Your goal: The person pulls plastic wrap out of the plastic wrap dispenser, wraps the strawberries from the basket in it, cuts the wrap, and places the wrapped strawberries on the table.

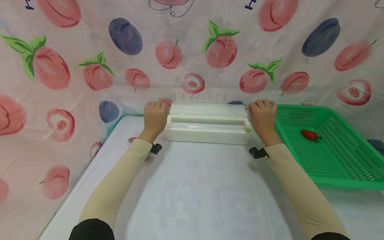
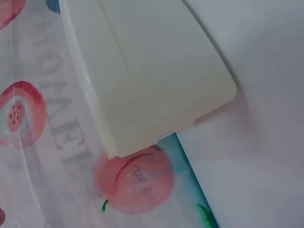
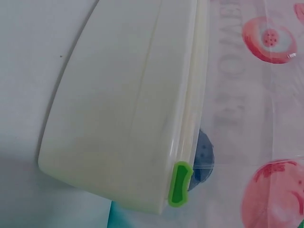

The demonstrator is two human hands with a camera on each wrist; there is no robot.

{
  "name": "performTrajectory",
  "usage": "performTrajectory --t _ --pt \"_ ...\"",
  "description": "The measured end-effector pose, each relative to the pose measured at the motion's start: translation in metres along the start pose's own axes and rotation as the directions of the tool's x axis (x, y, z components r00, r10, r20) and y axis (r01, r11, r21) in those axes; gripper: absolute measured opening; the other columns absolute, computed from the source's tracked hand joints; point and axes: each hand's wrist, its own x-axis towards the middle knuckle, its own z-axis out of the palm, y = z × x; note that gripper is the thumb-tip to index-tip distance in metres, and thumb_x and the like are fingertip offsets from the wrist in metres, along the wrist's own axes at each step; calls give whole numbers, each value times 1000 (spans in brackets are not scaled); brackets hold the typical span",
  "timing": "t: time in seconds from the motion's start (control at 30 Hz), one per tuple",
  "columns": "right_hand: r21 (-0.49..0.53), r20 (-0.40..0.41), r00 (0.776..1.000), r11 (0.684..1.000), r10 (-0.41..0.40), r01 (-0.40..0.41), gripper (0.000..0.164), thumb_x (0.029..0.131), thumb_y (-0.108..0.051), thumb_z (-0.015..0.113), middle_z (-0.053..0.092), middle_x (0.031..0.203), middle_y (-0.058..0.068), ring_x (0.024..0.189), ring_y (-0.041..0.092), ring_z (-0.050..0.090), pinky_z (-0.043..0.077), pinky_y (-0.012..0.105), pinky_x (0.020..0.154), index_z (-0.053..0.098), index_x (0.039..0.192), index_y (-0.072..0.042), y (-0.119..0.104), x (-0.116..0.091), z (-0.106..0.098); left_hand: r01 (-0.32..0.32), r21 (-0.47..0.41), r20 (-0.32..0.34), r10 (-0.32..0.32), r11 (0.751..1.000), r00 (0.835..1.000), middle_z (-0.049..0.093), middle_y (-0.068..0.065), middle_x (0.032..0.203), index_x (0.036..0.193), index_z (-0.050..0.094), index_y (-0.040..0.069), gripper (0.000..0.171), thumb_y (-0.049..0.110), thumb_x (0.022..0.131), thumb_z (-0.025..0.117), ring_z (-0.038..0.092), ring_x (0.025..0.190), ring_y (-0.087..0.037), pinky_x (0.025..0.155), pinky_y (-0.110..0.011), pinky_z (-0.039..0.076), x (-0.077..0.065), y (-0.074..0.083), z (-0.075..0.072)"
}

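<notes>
A white cling film dispenser (image 1: 207, 135) lies lengthwise at the back of the table, with its lid (image 1: 208, 109) raised and a pale roll (image 1: 207, 126) inside the trough. At the lid's left end my left hand (image 1: 155, 118) has its fingers bent and pinches the corner. My right hand (image 1: 264, 116) pinches the opposite corner, its fingers curled over. A small green slider (image 3: 180, 184) sits at the dispenser's right end. In the left wrist view the dispenser's smooth white front (image 2: 152, 71) fills the middle. The undersides of both hands are hidden.
To the right stands a green plastic basket (image 1: 336, 181) with a red chili-like item (image 1: 310, 134) in it. A fruit-printed sheet (image 1: 186, 33) hangs behind and at the left. White cloth (image 1: 207, 186) covers the table.
</notes>
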Motion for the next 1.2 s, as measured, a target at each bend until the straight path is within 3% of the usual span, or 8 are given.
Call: performTrajectory --t 0.3,0.63,0.97,1.2 --pt "-18 -26 1000 1000 -6 6 28 93 -22 55 65 85 20 90 37 56 38 56 89 68 88 2 -3 1 -6 -11 -9 -98 10 1000 995 67 -13 83 80 61 2 17 17 86 65 61 81 -31 84 -43 46 2 0 -6" --pt "-28 -150 989 1000 -12 8 26 93 -21 55 64 84 19 83 36 52 36 51 75 66 86 2 -6 1 -8 -42 48 -210 51 998 976 68 -13 81 81 63 3 16 15 90 58 61 78 -30 79 -42 48 2 -1 -10" --pt "4 -221 975 1000 11 -11 29 93 -23 55 63 82 19 79 37 50 35 50 69 67 84 2 -10 2 -18 -24 12 -273 26 1000 962 67 -13 78 78 63 3 13 13 86 60 60 76 -30 75 -42 47 4 3 -22" --pt "5 -236 972 1000 13 -12 28 92 -22 56 64 82 20 79 37 50 34 50 69 68 85 2 -12 3 -25 -15 -26 -285 7 1000 959 66 -14 79 82 63 1 16 12 90 54 60 78 -31 76 -43 47 4 4 -28"
